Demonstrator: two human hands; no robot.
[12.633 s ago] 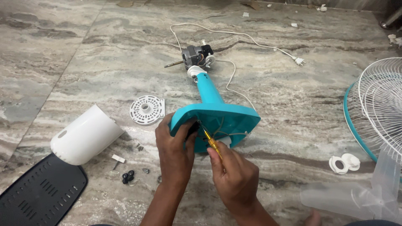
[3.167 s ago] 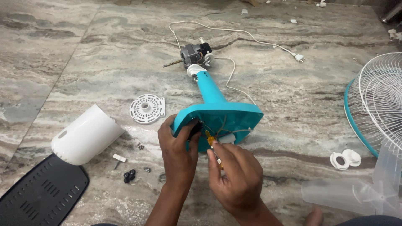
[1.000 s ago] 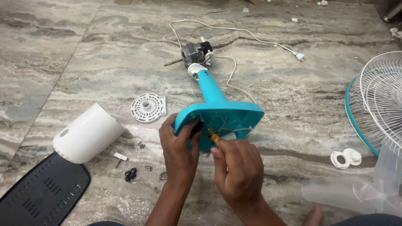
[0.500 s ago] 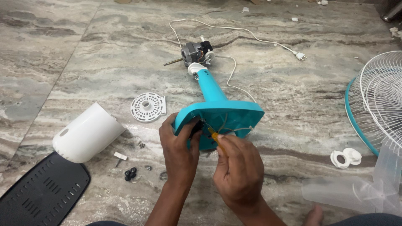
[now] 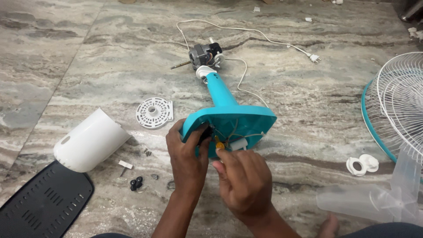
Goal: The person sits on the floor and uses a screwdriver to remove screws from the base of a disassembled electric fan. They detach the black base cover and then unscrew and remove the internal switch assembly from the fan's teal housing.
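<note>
A teal fan stand (image 5: 229,117) lies on its side on the marble floor, its open base facing me and its bare motor (image 5: 202,54) at the far end. My left hand (image 5: 187,152) grips the left rim of the base. My right hand (image 5: 242,183) holds a yellow-handled screwdriver (image 5: 219,144) whose tip points into the wired underside of the base. White wires and a small white part show inside the base.
A white motor cover (image 5: 90,140) and black base plate (image 5: 42,202) lie at left, with loose screws (image 5: 136,183) and a white round grille disc (image 5: 154,113). A wire fan guard (image 5: 396,103), clear blade (image 5: 370,200) and white caps (image 5: 362,164) lie at right. A white power cord (image 5: 264,37) runs behind.
My right hand has slid slightly up the screwdriver and turned while working at the base. The left hand keeps its hold and the stand has barely moved.
</note>
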